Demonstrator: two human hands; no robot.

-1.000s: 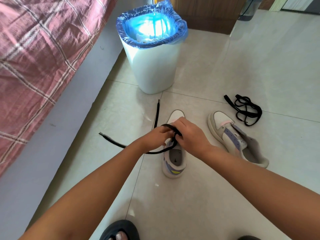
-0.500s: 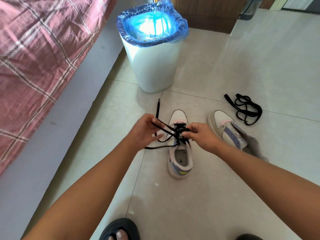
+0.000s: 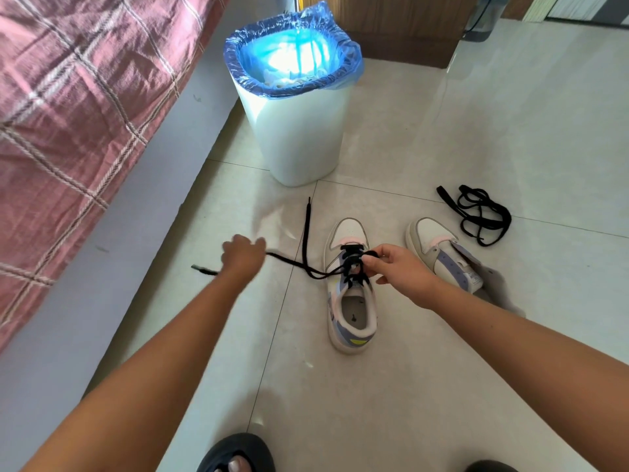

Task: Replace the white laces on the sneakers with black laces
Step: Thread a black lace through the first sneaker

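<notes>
A white sneaker (image 3: 352,311) with lilac and pink panels stands on the floor tiles, toe pointing away from me. A black lace (image 3: 299,265) is threaded through its lower eyelets. My left hand (image 3: 242,255) is closed around one strand, pulled out to the left, with the lace tip poking out beyond the fist. The other strand lies on the floor toward the bin. My right hand (image 3: 396,264) pinches the lace at the eyelets on the shoe's tongue. A second sneaker (image 3: 446,257) without laces lies on its side to the right. A second black lace (image 3: 480,214) lies bundled beyond it.
A white bin (image 3: 299,131) with a blue plastic liner stands just beyond the shoes. A bed with a pink checked cover (image 3: 68,97) and grey frame runs along the left. A wooden cabinet (image 3: 391,25) is at the back. My dark slipper (image 3: 236,453) shows at the bottom edge.
Both hands were together over the sneaker a second ago. My left hand has since drawn a lace strand far out to the left, while my right hand stayed at the eyelets.
</notes>
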